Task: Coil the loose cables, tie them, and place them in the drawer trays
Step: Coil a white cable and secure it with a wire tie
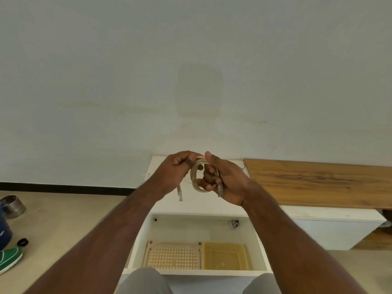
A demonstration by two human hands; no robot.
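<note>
Both hands clamp a pale beige round cable coil [196, 177]: left hand [174, 168] pinches its top, right hand [224, 181] curls through, seemingly several loops

Coiled cable [198, 177] between hands, above cabinet; 2 trays [172, 256] side by side in drawer [137, 240] below.

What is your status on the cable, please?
Both hands gripping: left hand, right hand. Cable coiled, no tie visible. Drawer open, trays empty. Nothing blocking.
</note>
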